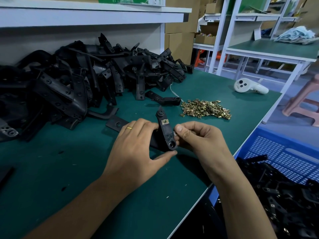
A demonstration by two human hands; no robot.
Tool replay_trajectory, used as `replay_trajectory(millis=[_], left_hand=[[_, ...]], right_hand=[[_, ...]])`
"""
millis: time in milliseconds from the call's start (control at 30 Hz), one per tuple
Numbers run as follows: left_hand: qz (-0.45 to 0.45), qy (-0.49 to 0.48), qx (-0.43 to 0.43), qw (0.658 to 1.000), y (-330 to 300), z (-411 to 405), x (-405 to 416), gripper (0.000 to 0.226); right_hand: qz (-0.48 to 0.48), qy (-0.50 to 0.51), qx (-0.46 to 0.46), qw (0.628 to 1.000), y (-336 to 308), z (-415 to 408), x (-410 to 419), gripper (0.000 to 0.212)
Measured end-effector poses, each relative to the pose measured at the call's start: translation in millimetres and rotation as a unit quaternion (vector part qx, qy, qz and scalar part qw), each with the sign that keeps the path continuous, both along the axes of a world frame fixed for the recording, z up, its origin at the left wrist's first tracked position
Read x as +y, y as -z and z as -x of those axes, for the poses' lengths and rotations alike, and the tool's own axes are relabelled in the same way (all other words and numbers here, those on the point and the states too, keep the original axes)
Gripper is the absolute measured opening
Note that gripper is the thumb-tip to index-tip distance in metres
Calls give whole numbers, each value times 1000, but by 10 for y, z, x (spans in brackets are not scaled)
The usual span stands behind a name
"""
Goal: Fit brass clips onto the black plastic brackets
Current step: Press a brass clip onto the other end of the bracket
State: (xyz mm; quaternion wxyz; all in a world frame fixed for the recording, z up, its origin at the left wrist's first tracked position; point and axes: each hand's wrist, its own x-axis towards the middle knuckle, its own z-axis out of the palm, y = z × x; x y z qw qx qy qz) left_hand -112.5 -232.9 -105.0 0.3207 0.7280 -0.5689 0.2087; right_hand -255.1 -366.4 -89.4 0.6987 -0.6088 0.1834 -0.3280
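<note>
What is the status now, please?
Left hand holds bracket. Right hand pinches clip at its edge. One clip already on. Nothing in the way.

We see a green tabletop (203, 87) with a white edge running along its right side. A large heap of black plastic brackets (72, 83) covers its left and rear area. Single brackets (164, 99) lie just in front of the heap. A loose pile of brass clips (206, 108) lies right of centre, near those brackets. A white handheld controller (249, 87) lies near the far right edge, well apart from the clips.
</note>
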Motion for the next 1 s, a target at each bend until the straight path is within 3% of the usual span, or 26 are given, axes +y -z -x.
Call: replay_trajectory(millis=[267,700,833,900,1000], left_hand=[[5,-1,-11,1000,-7,7,3,60],[0,4,-28,1000,-17,-30,0,57],[5,15,-25,1000,3,-42,2,57],[6,29,-20,999,1,-42,16,59],[18,70,-15,997,-35,-5,41,61]], right_hand=[[60,19,3,998,-16,31,-44,29],[17,34,2,999,31,-26,12,19],[44,35,-2,998,55,-41,11,23],[43,18,-18,999,55,-30,-12,29],[9,-85,-54,995,55,33,-87,30]])
